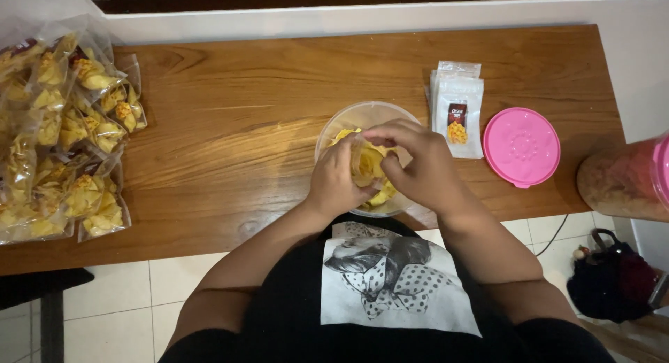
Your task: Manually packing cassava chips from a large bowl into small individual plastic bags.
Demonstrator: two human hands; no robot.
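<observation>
- Head view: your left hand (336, 184) and right hand (418, 164) are both clamped on a small clear bag (368, 162) over the bowl (369, 113) of yellow chips, mid-worktop (244, 126).
- Step, by judgement: filling the bag.
- Next move calls for holding its mouth open.
- Filled bags (63, 133) lie far left; empty pouches (456, 105) and pink lid (521, 147) right.

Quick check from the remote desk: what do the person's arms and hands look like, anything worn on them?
Both forearms are bare, with no sleeves reaching them. The left hand and right hand show no gloves, rings, watch or bands. The only clothing in view is a black top with a grey printed picture on its front.
</observation>
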